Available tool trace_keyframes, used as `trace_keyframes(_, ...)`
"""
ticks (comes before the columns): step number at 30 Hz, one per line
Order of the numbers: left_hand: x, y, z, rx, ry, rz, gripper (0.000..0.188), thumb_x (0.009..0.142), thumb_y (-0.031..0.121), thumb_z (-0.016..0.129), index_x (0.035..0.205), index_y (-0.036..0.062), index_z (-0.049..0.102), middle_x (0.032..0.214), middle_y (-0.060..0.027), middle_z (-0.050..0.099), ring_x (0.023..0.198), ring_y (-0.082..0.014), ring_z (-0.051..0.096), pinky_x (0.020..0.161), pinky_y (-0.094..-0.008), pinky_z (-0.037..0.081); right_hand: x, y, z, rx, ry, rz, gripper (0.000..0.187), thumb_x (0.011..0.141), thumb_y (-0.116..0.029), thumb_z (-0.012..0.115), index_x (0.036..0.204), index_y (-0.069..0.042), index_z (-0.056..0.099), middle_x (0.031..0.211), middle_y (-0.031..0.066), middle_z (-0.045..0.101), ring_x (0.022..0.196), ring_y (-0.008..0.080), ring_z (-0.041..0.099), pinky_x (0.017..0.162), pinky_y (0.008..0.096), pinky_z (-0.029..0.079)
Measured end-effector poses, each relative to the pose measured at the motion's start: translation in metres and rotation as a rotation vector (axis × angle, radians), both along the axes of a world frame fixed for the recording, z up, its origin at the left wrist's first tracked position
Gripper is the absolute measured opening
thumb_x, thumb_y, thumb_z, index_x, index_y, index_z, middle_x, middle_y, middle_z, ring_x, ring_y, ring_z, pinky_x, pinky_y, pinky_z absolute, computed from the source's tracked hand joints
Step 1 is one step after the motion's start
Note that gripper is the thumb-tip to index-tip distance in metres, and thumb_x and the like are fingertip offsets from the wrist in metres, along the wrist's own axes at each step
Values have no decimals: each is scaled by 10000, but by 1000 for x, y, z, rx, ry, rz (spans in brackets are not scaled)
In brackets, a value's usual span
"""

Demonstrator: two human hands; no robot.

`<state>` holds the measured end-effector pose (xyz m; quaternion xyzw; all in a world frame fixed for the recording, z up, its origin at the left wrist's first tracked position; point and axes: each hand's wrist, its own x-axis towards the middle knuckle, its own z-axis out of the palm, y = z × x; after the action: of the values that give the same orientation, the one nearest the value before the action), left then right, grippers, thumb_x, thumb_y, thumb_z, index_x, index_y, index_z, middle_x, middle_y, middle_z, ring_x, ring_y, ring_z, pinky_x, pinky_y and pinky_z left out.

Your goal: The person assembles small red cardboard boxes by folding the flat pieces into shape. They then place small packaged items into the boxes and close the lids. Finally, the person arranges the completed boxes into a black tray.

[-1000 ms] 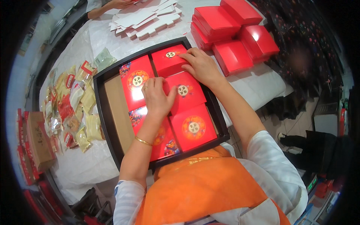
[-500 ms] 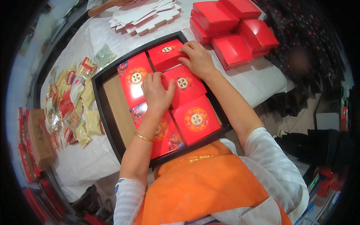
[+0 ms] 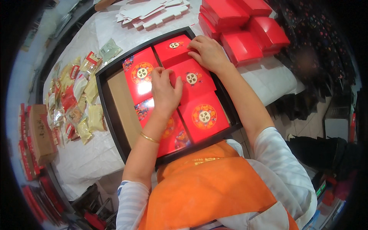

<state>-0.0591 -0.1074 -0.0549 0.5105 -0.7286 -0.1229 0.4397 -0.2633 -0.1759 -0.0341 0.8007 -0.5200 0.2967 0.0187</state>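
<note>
A black tray (image 3: pixel 111 111) with a tan base holds several red gift boxes with round gold emblems. My left hand (image 3: pixel 165 90) curls over the left part of the middle box (image 3: pixel 197 74), its thumb on the lid and its fingertips by the neighbouring left box (image 3: pixel 138 69). My right hand (image 3: pixel 211 55) grips the right end of the far right box (image 3: pixel 172 48), with bent fingers and thumb; its palm hangs over the tray's far right corner. The middle box overlaps the near right box (image 3: pixel 205 117) slightly. My left forearm partly covers the near left box (image 3: pixel 168 140).
More red boxes (image 3: pixel 237 46) are stacked beyond the tray at right. Flat white cardboard blanks (image 3: pixel 149 13) lie at the far side. Small wrapped packets (image 3: pixel 76 96) spread left of the tray on the white table cover (image 3: pixel 92 161). A brown carton (image 3: pixel 41 134) stands farther left.
The view has shifted slightly, so the tray and boxes sit a little higher and farther right. My hands stay on the same boxes. Another person's hand has left the view at the far edge.
</note>
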Motion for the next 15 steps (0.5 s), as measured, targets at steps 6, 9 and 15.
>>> trace_keyframes(6,0,-4,-4,55,-223,-37,279,807,158,728,1009,3,614,1125,-205,537,1050,-371,542,921,-484,429,-11,-3,-16,33,193,29,153,814,-202,721,928,-105,693,1020,51,648,1017,278,604,844,423,492)
trace_keyframes(9,4,-17,-4,59,-160,-12,381,824,164,717,1133,-21,594,1234,-232,532,1155,-394,515,978,-492,417,-9,3,-21,4,62,44,213,823,-176,704,1020,-99,692,1082,84,649,1059,297,596,891,434,482)
trace_keyframes(15,-12,-56,-19,188,-375,-54,722,950,355,595,1472,-70,335,1534,-264,344,1438,-388,319,1184,-481,248,-1,12,-29,184,-284,-170,592,902,-135,595,1449,-23,398,1311,242,552,1220,412,520,1052,462,415)
